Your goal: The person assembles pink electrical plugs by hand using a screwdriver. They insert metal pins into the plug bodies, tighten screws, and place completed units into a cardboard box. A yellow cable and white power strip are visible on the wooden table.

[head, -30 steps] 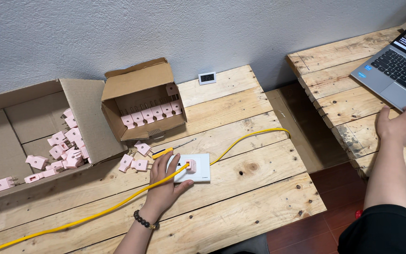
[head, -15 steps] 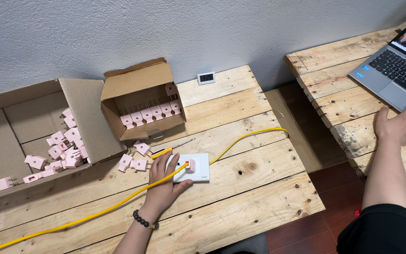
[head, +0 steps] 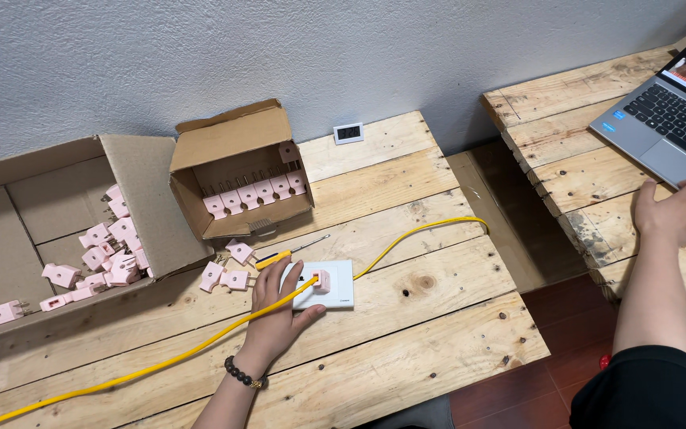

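Since the earlier frames nothing has shifted: left hand (head: pixel 273 316) stays flat on the white socket plate (head: pixel 329 284), right hand (head: pixel 676 213) stays at the laptop (head: pixel 660 119).
Step in hand: a pink plug (head: pixel 321 280) sits in the plate, the yellow cable (head: pixel 200 349) under loosely spread, empty fingers. Next likely calls for gripping the plug. The small carton (head: pixel 236 171) holds a row of plugs; the large carton (head: pixel 33 214) holds a loose heap.

Left hand (head: pixel 275 306) flat, palm down, fingers spread forward; right hand (head: pixel 676 213) resting palm down, arm extended.
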